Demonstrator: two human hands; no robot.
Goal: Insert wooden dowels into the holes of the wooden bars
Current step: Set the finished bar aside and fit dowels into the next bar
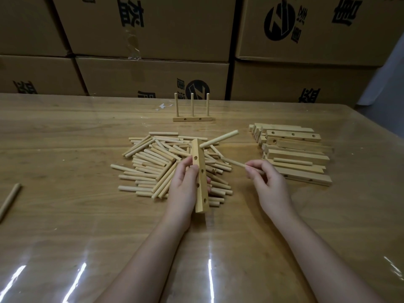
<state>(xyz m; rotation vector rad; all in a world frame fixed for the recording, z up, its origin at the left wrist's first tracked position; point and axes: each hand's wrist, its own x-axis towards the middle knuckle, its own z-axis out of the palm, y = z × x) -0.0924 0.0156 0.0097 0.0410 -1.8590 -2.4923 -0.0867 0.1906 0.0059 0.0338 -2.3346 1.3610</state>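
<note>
Single head cam, wide-angle, looks forward and down over the desk [65, 149]; hands [183, 182] close, boxes [153, 29] behind the far edge.

Wooden table [65, 149], top under clear glossy film [153, 270] that catches light streaks on the near side. Centre: loose dowel pile [153, 162], heaped crisscross. Right of it, apart: bar stack [301, 154], holes showing in several. Far side, behind the pile: one bar [192, 119] lying flat with three dowels [192, 103] upright in it. At the left edge, well apart, a lone dowel [9, 201]. Small white scraps [161, 106] left of the far bar.
</note>
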